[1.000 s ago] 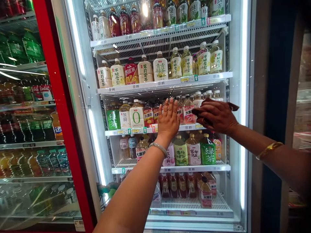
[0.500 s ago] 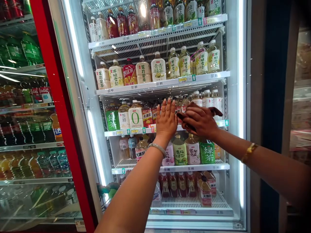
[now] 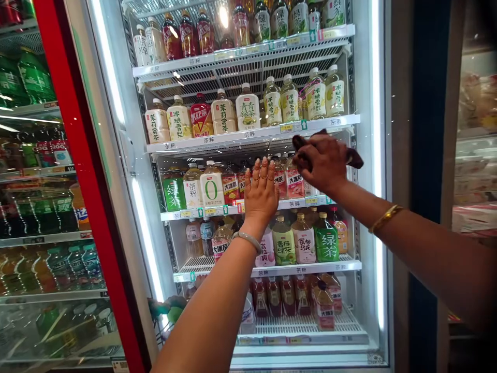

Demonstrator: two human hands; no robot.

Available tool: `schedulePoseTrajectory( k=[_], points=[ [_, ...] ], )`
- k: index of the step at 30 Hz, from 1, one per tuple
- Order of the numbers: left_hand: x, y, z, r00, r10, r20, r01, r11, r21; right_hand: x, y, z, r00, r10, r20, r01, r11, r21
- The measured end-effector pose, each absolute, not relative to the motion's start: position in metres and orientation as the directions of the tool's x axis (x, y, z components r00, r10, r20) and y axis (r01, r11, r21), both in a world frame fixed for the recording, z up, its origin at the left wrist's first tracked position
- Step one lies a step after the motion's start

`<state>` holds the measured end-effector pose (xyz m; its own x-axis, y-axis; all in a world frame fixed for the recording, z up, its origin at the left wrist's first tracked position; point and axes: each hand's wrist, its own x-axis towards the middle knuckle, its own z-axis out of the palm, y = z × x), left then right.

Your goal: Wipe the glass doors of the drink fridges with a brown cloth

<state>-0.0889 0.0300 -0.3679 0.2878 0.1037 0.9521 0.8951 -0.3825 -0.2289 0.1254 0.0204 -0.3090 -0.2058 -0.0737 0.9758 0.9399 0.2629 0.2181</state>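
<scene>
My left hand [image 3: 261, 192] lies flat against the glass door of a lit drinks cooler, fingers stretched upward, a pale bangle on its wrist. To its right and higher, my right hand [image 3: 324, 161] is closed on a dark brown cloth [image 3: 354, 157], whose ends stick out on both sides of the fingers. That hand is in front of the glass, below the shelf edge [image 3: 252, 135] that carries light-labelled bottles. A gold bracelet circles the right wrist. Behind the glass, bottles stand on several shelves.
A red door frame [image 3: 73, 155] and a second cooler with green bottles [image 3: 34, 77] are at the left. A dark blue upright [image 3: 427, 155] stands at the right, with blurred shelves of packages [image 3: 476, 171] beyond it.
My right hand has moved up with the cloth, away from my left hand. My left hand keeps its place on the glass. The whole view has shifted slightly.
</scene>
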Motion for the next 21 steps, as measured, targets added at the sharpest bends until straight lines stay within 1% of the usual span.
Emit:
schedulePoseTrajectory(
  k=[2, 5, 6, 8, 9, 11, 14, 16, 17, 18, 19, 21],
  points=[
    [-0.09, 0.03, -0.368, 0.286, 0.104, 0.952, 0.892, -0.392, -0.225, 0.129, 0.015, -0.336, -0.392, -0.064, 0.918, 0.878, 0.273, 0.394],
    [-0.09, 0.031, -0.369, 0.281, 0.11, 0.953, 0.888, -0.407, -0.215, 0.163, 0.007, -0.378, -0.626, -0.112, 0.771, 0.719, 0.3, 0.627],
    [-0.09, 0.031, -0.369, 0.278, 0.111, 0.954, 0.888, -0.409, -0.211, 0.179, 0.007, -0.387, -0.672, -0.118, 0.731, 0.676, 0.307, 0.67],
    [-0.089, 0.031, -0.37, 0.273, 0.112, 0.955, 0.888, -0.411, -0.206, 0.208, 0.008, -0.393, -0.695, -0.111, 0.711, 0.652, 0.32, 0.687],
    [-0.089, 0.031, -0.37, 0.271, 0.112, 0.956, 0.889, -0.409, -0.204, 0.22, 0.009, -0.389, -0.676, -0.093, 0.731, 0.675, 0.321, 0.665],
    [-0.088, 0.032, -0.37, 0.267, 0.111, 0.957, 0.893, -0.403, -0.202, 0.231, 0.014, -0.372, -0.571, -0.062, 0.818, 0.769, 0.308, 0.56],
    [-0.087, 0.033, -0.37, 0.257, 0.106, 0.961, 0.896, -0.398, -0.196, 0.22, 0.023, -0.339, -0.269, -0.087, 0.959, 0.925, 0.255, 0.282],
    [-0.086, 0.034, -0.372, 0.245, 0.101, 0.964, 0.896, -0.404, -0.186, 0.199, 0.027, -0.326, -0.088, -0.13, 0.988, 0.967, 0.226, 0.116],
    [-0.085, 0.034, -0.373, 0.233, 0.098, 0.967, 0.897, -0.406, -0.175, 0.187, 0.028, -0.324, -0.037, -0.148, 0.988, 0.974, 0.217, 0.069],
    [-0.084, 0.034, -0.376, 0.217, 0.094, 0.972, 0.9, -0.406, -0.161, 0.175, 0.027, -0.327, -0.021, -0.157, 0.987, 0.975, 0.214, 0.055],
    [-0.082, 0.034, -0.379, 0.197, 0.089, 0.976, 0.904, -0.403, -0.145, 0.163, 0.026, -0.335, -0.038, -0.153, 0.987, 0.974, 0.215, 0.071],
    [-0.079, 0.033, -0.389, 0.156, 0.083, 0.984, 0.914, -0.391, -0.112, 0.146, 0.019, -0.36, -0.145, -0.121, 0.982, 0.959, 0.226, 0.17]
  ],
)
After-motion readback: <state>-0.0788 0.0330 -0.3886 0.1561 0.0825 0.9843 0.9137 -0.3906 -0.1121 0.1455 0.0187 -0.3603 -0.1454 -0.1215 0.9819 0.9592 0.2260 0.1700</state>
